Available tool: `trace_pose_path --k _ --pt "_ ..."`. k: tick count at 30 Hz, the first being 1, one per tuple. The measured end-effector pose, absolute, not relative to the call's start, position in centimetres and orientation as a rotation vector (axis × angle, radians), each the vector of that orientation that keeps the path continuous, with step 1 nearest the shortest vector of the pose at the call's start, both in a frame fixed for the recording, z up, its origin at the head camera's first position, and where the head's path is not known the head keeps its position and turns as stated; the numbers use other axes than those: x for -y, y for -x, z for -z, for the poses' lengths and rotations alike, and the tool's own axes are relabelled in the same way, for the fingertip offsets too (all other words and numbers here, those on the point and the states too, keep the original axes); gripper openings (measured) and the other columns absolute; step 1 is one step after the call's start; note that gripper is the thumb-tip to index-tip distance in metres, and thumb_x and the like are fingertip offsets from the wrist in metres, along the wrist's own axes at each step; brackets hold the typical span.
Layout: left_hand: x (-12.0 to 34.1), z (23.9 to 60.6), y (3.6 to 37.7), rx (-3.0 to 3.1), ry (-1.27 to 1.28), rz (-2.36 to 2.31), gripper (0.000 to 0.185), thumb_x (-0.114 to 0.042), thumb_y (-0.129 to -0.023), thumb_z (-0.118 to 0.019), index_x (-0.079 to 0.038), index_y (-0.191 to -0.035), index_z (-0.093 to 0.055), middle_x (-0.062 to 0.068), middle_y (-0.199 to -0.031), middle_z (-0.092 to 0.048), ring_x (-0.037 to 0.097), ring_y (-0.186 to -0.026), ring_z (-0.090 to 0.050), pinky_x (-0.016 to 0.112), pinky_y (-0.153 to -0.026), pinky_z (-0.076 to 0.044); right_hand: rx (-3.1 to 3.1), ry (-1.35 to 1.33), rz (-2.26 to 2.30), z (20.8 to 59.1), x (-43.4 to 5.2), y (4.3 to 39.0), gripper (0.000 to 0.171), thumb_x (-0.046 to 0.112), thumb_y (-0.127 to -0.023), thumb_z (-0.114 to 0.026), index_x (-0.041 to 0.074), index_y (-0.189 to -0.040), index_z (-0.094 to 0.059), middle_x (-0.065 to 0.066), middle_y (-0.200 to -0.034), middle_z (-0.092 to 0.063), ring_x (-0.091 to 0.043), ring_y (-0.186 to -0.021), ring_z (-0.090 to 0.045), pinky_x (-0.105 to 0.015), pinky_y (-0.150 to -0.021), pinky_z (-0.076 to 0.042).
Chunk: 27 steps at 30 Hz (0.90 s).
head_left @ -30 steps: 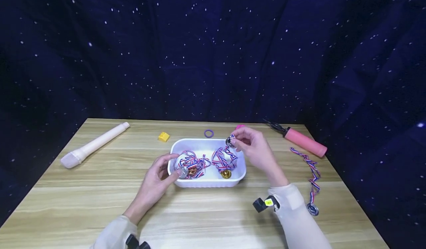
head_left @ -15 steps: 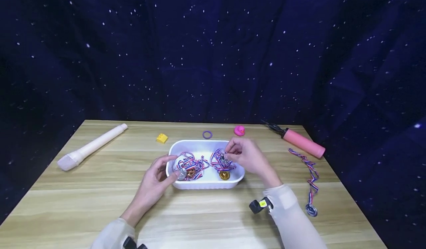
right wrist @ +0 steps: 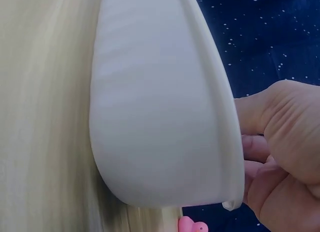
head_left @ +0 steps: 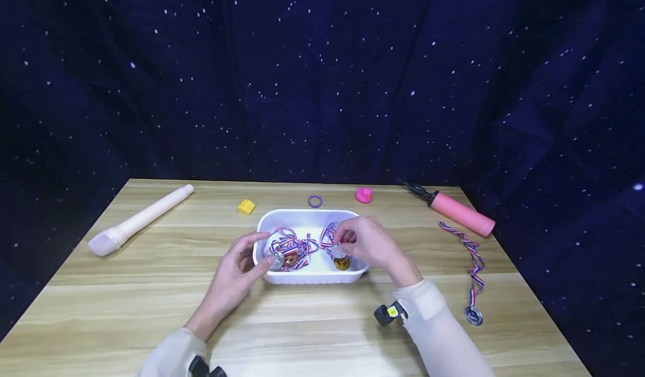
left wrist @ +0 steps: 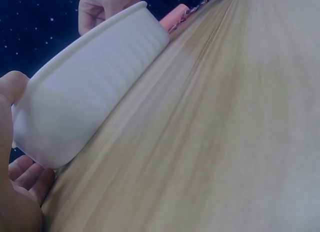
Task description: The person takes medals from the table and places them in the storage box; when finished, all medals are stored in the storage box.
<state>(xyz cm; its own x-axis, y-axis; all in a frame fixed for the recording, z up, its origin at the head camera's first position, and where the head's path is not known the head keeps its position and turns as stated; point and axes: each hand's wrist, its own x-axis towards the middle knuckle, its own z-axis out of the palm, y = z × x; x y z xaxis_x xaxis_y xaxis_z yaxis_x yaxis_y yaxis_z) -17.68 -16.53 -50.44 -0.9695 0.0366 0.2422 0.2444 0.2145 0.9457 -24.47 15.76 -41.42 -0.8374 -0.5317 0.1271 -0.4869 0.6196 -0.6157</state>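
Note:
A white plastic tray (head_left: 308,213) stands mid-table and holds several medals on red-white-blue ribbons (head_left: 294,245). A silver medal (head_left: 276,261), a bronze one (head_left: 290,259) and a gold one (head_left: 342,263) lie in it. My left hand (head_left: 263,249) grips the tray's left end, thumb over the rim and fingers at the front corner. In the left wrist view the tray wall (left wrist: 95,86) sits between thumb and fingers. My right hand (head_left: 340,243) reaches into the tray's right half and pinches a silver medal (head_left: 336,250) low over the gold one. The right wrist view shows only the tray's outer wall (right wrist: 150,106).
A cream tube-shaped toy (head_left: 138,220) lies at the left. Behind the tray are a yellow block (head_left: 246,206), a purple ring (head_left: 315,201) and a pink duck (head_left: 363,195). A pink-handled pump (head_left: 461,214) and a loose ribboned medal (head_left: 472,265) lie at the right. Dark starry cloth hangs behind.
My right hand has come down from above the tray's back right rim into the tray, bringing the silver medal and its ribbon with it. The left hand has kept its grip.

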Motion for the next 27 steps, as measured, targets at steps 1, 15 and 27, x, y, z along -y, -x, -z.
trace_pose_path --k 1,15,27 --pt "16.5 50.4 17.7 2.31 0.276 1.848 0.055 -0.013 -0.1 -0.084 -0.014 -0.151 -0.064 0.014 -0.156 -0.057 0.034 -0.138 -0.063 0.034 -0.12 -0.052 -2.772 0.878 0.999 41.4 -15.7 24.5 0.014 -0.005 -0.091 -0.086 0.008 -0.094 -0.081 0.001 -0.085 -0.079 -0.008 -0.078 -0.071 -0.027 -0.075 -0.064" --pt "16.6 50.4 17.6 2.306 0.265 1.871 0.055 -0.014 -0.1 -0.084 -0.013 -0.151 -0.064 0.014 -0.154 -0.058 0.034 -0.137 -0.064 0.035 -0.121 -0.051 -2.793 0.975 0.824 42.0 -15.3 24.2 0.017 -0.005 -0.09 -0.087 0.011 -0.09 -0.08 0.004 -0.081 -0.077 -0.003 -0.074 -0.067 -0.023 -0.071 -0.06" --pt "16.6 50.2 17.6 2.323 0.252 1.86 0.054 -0.016 -0.1 -0.085 -0.014 -0.15 -0.065 0.013 -0.156 -0.056 0.035 -0.14 -0.062 0.043 -0.124 -0.049 -2.771 0.916 0.876 40.9 -15.3 23.9 0.017 -0.003 -0.09 -0.088 0.004 -0.104 -0.082 -0.007 -0.096 -0.082 -0.014 -0.088 -0.076 -0.031 -0.084 -0.066"
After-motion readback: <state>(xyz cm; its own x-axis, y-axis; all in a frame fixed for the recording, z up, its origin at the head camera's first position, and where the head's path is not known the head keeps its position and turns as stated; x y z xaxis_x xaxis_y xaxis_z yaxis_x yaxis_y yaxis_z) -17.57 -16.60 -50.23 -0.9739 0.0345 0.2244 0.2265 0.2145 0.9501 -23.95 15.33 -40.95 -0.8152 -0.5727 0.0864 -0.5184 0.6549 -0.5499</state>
